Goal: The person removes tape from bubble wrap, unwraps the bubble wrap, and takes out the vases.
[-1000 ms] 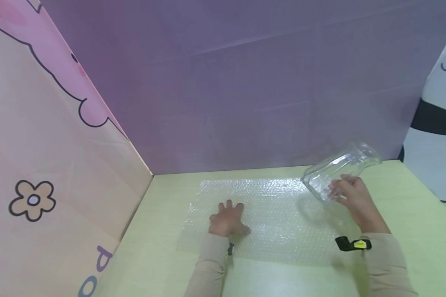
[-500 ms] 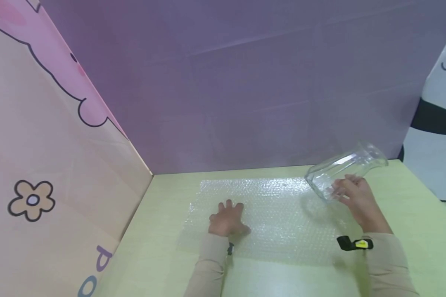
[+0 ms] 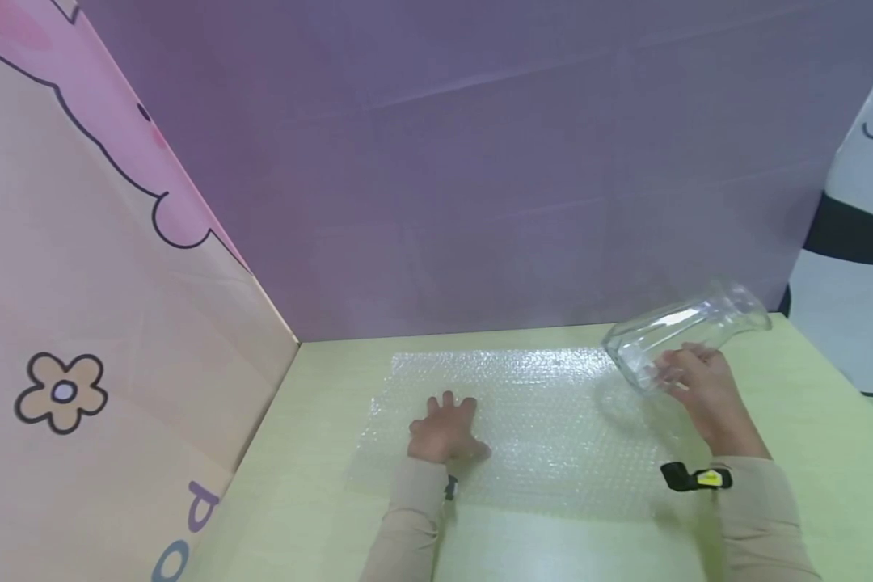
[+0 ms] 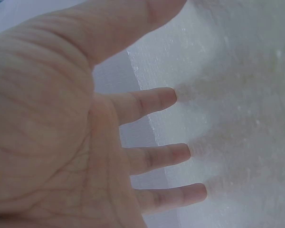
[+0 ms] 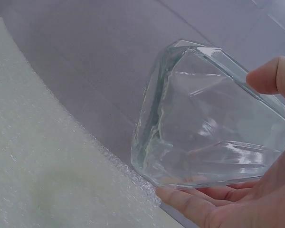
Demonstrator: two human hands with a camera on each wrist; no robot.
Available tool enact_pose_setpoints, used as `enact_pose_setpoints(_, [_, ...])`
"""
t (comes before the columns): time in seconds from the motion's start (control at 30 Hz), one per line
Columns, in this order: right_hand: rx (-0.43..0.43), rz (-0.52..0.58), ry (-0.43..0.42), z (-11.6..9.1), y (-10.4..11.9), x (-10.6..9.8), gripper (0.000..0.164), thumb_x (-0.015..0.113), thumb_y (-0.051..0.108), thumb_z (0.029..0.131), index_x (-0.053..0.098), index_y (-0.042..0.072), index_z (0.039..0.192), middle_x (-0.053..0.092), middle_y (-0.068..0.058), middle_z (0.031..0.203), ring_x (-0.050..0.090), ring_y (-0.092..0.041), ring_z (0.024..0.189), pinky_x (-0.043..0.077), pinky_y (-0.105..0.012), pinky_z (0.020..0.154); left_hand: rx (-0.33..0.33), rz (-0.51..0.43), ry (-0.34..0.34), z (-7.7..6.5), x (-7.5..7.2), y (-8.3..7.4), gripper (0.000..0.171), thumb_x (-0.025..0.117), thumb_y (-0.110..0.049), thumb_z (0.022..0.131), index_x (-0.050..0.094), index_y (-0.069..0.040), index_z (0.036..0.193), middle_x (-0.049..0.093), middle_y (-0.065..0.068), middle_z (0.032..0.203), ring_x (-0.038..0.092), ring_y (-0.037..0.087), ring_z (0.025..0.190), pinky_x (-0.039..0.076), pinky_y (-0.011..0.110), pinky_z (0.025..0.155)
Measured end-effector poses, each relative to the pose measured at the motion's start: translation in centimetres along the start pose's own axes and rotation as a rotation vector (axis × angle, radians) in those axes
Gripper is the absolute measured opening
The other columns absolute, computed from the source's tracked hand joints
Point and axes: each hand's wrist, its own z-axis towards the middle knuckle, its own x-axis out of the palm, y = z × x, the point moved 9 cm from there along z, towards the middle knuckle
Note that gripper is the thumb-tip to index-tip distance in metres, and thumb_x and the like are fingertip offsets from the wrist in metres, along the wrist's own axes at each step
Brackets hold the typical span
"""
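A sheet of clear bubble wrap (image 3: 538, 436) lies flat on the pale table. My left hand (image 3: 447, 430) is over its left part with fingers spread and straight; in the left wrist view the fingertips (image 4: 183, 150) meet the wrap. Above the right part of the sheet, my right hand (image 3: 706, 392) grips a clear glass vase (image 3: 669, 331) with an angular, faceted body. The vase is tilted, its thick base toward the left and its flared mouth up to the right. In the right wrist view, the thumb and fingers hold the vase (image 5: 213, 114) from opposite sides.
A purple wall panel (image 3: 480, 178) rises behind the table (image 3: 320, 420). On the left stands a pink panel (image 3: 116, 307) with a printed flower, and on the right a panel with a panda print (image 3: 858, 299). Both wrists wear cameras.
My right hand has shifted slightly to the right with the vase, which leans a little more toward level. The left hand and the bubble wrap have stayed in place.
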Motion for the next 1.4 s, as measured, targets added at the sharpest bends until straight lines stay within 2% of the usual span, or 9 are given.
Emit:
enact_pose_setpoints(0.17, [0.000,0.051,-0.017,-0.1,-0.1,-0.3,0.011,0.053,0.009,0.104,0.056,0.011,0.094,0.069,0.007,0.081,0.067,-0.009,0.075,0.059,-0.022,0.075,0.002,-0.012,-0.001,0.0,0.0,0.0,0.085,0.084,-0.048,0.078,0.050,-0.019,0.149,0.044,0.021,0.153,0.045,0.043,0.132,0.050,0.066,0.085])
enact_pose_setpoints(0.4, [-0.006,0.122,-0.033,0.0,-0.2,-0.6,0.026,0.050,0.006,0.105,0.063,0.014,0.085,0.070,0.005,0.080,0.067,-0.010,0.073,0.060,-0.022,0.073,0.001,-0.017,0.004,-0.1,0.0,0.0,0.085,0.084,-0.048,0.077,0.050,-0.019,0.149,0.045,0.021,0.152,0.045,0.042,0.131,0.050,0.066,0.085])
enact_pose_setpoints(1.1, [-0.003,0.251,-0.117,-0.1,0.0,-1.9,0.035,0.047,0.001,0.104,0.067,0.010,0.076,0.071,0.001,0.075,0.068,-0.013,0.068,0.061,-0.023,0.069,-0.004,-0.004,-0.005,-0.2,-0.1,-0.1,0.084,0.083,-0.048,0.078,0.050,-0.019,0.149,0.045,0.021,0.152,0.045,0.042,0.132,0.050,0.067,0.085])
enact_pose_setpoints(1.4, [-0.026,0.335,-0.159,-0.4,0.1,-2.8,0.027,0.052,-0.002,0.101,0.065,0.007,0.080,0.069,-0.001,0.076,0.068,-0.015,0.068,0.062,-0.025,0.068,-0.004,-0.007,-0.006,-0.1,0.0,-0.1,0.085,0.083,-0.048,0.077,0.049,-0.019,0.150,0.045,0.020,0.153,0.045,0.042,0.131,0.050,0.066,0.085])
